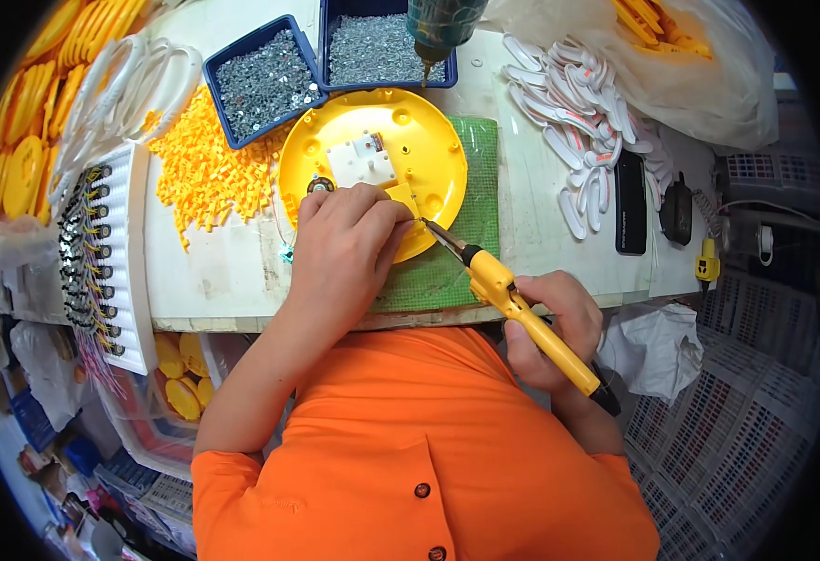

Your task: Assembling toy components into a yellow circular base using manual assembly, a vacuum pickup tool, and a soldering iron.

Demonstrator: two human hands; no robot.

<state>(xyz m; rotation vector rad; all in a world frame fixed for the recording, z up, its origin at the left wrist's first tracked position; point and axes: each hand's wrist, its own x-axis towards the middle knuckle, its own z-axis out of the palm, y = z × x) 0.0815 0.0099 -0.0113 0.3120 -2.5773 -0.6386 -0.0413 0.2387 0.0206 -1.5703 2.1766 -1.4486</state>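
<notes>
A round yellow plastic shell [442,159] lies on a green mat [477,201], its inside facing up. A white box-shaped module [358,166] sits in it, with a small round black speaker-like part [320,184] beside it. My left hand [349,234] rests over the shell's near left part, fingers bent and pressed together near a flat yellow piece [400,194]; what they pinch is hidden. My right hand [559,327] is closed round a yellow soldering iron [513,304]. Its metal tip meets the shell's near right area, close to my left fingertips.
Two blue bins [212,70] of small metal screws stand at the back, below a hanging power screwdriver [442,23]. Small yellow parts [209,173] are heaped left, beside a white foam tray [129,262] of wired parts. White strips [569,103] and a black phone-like slab [629,204] lie right.
</notes>
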